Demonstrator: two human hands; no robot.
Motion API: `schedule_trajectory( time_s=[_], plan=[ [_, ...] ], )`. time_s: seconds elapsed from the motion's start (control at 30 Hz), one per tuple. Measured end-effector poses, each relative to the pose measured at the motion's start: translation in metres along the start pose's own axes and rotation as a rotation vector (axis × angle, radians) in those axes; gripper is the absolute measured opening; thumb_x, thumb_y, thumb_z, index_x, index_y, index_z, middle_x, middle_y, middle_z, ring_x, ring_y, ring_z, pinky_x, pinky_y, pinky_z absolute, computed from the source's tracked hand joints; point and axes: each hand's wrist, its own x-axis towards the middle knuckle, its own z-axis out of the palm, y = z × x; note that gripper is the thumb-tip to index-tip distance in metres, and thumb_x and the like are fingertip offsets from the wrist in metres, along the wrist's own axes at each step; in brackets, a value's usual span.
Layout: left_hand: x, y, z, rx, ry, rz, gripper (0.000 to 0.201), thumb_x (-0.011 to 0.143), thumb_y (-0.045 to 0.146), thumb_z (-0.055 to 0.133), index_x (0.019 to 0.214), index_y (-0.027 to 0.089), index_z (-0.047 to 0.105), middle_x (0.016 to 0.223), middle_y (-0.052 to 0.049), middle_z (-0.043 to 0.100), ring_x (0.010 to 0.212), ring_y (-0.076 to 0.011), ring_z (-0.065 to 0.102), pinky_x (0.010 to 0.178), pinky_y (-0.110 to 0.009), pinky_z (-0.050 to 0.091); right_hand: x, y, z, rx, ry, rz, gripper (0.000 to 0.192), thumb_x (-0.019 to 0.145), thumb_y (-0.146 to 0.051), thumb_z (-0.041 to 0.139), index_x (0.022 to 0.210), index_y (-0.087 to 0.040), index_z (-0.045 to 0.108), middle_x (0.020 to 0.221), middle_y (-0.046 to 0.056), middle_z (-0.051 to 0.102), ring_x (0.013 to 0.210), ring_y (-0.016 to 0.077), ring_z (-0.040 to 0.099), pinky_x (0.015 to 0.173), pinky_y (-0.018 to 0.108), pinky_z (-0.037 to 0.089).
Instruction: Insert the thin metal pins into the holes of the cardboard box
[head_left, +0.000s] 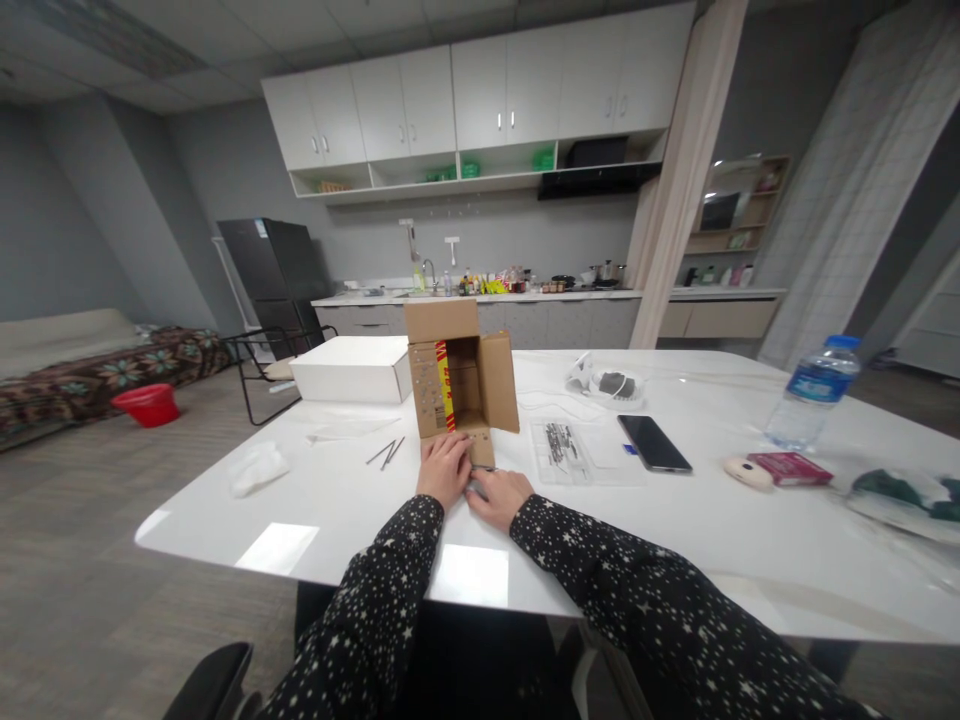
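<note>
An upright cardboard box (497, 380) stands on the table in front of me with its flaps spread and its hollow inside facing me. Small shiny dots, perhaps screw tips, cover its left side beside a red and yellow tape strip. My left hand (446, 465) lies over the lower flap, fingers stretched out on the cardboard. Close beside it, my right hand (501, 495) has curled fingers at the flap's near edge. A thin dark piece shows by those fingertips, too small to name. Several long thin metal nails or screws (386, 453) lie left of the hands.
A clear plastic case (592, 470) with small metal pieces sits right of the box, near a phone (654, 443). A white box (352, 368) stands behind left; crumpled tissue (259, 468) lies at left. Farther right are a water bottle (814, 395) and a magenta pack (791, 468).
</note>
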Motion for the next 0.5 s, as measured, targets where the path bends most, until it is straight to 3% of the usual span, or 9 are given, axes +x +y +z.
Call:
schedule_trajectory(
  time_s=[0.5],
  plan=[
    [-0.0008,-0.0014,0.0,0.012,-0.011,0.006,0.029,0.085,0.018,0.046,0.11,0.022,0.06,0.122,-0.005,0.06,0.115,-0.0219,0.049,0.096,-0.042,0.037,-0.0011,-0.002,-0.0012,0.006,0.021,0.003,0.038,0.089,-0.045,0.034,0.114,-0.027,0.057,0.102,0.007,0.068,0.085,0.0219,0.063,0.069,0.031,0.038]
  ],
)
